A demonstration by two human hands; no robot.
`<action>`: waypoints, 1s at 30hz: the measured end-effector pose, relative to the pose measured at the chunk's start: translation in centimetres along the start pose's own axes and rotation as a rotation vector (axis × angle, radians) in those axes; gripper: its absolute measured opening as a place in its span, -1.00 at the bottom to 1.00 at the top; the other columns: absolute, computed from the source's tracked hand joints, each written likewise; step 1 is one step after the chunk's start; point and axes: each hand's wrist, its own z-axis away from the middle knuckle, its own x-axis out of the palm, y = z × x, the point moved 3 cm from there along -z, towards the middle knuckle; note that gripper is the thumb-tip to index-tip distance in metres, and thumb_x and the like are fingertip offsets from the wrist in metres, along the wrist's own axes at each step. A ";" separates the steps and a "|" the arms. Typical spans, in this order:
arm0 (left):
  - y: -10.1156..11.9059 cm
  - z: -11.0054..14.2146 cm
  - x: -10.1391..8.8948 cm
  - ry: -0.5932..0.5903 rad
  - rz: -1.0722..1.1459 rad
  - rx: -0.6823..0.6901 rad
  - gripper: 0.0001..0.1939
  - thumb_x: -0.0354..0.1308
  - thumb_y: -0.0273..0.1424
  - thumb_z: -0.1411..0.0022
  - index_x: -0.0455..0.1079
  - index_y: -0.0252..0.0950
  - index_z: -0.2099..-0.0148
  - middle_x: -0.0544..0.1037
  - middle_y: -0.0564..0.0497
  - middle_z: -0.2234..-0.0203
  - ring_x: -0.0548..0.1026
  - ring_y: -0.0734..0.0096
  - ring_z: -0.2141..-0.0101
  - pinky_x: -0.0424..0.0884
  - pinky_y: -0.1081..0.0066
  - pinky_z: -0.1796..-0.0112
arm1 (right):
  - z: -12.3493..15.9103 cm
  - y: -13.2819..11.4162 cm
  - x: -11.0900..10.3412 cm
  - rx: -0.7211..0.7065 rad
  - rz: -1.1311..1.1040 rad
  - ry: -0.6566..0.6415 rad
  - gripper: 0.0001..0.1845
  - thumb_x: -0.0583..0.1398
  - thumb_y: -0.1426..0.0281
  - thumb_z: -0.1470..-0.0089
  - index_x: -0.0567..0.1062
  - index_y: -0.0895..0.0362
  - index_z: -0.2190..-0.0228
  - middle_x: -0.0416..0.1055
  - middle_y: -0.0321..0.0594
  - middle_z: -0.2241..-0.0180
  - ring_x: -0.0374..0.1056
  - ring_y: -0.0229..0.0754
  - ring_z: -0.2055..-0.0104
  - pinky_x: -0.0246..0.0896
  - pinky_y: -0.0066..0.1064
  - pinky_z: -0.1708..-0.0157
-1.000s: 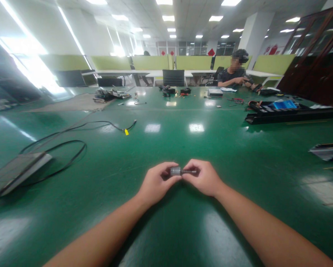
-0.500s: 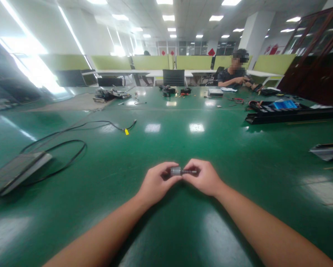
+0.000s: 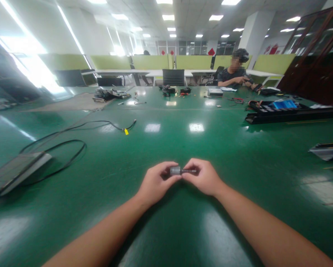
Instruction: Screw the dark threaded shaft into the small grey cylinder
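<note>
A small grey metal cylinder lies sideways between my hands, just over the green tabletop. From its right end runs a thin dark shaft that looks ridged; whether it is a motor or another part I cannot tell. My left hand is closed round the cylinder, thumb below and fingers above. My right hand curls round the shaft, with thumb and index finger close to where it meets the cylinder. The fingertips of both hands nearly touch. The far ends of the piece are partly hidden by the fingers.
A flat grey panel and a looped black cable with a yellow tag are at left. Black rails with blue parts lie at right. Across the green table a person sits handling something dark.
</note>
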 end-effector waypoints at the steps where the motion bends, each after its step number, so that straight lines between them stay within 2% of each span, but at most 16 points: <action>1: 0.0 0.0 0.0 -0.002 0.002 -0.001 -0.70 0.33 -0.28 -0.13 0.51 -0.22 0.08 0.62 0.00 0.23 0.56 0.34 0.28 0.51 0.38 0.20 | 0.0 0.0 0.0 0.004 -0.010 0.000 -0.93 0.30 0.43 0.05 0.51 0.16 0.46 0.51 -0.26 0.46 0.43 -0.20 0.42 0.30 -0.45 0.38; 30: -0.1 0.0 -0.3 0.017 0.007 -0.003 -0.70 0.34 -0.34 -0.13 0.50 -0.18 0.05 0.60 0.05 0.20 0.53 0.39 0.27 0.46 0.43 0.22 | 0.0 0.5 0.0 0.053 -0.032 0.011 -0.87 0.30 0.36 0.04 0.49 0.16 0.47 0.46 -0.27 0.50 0.33 -0.23 0.48 0.21 -0.44 0.44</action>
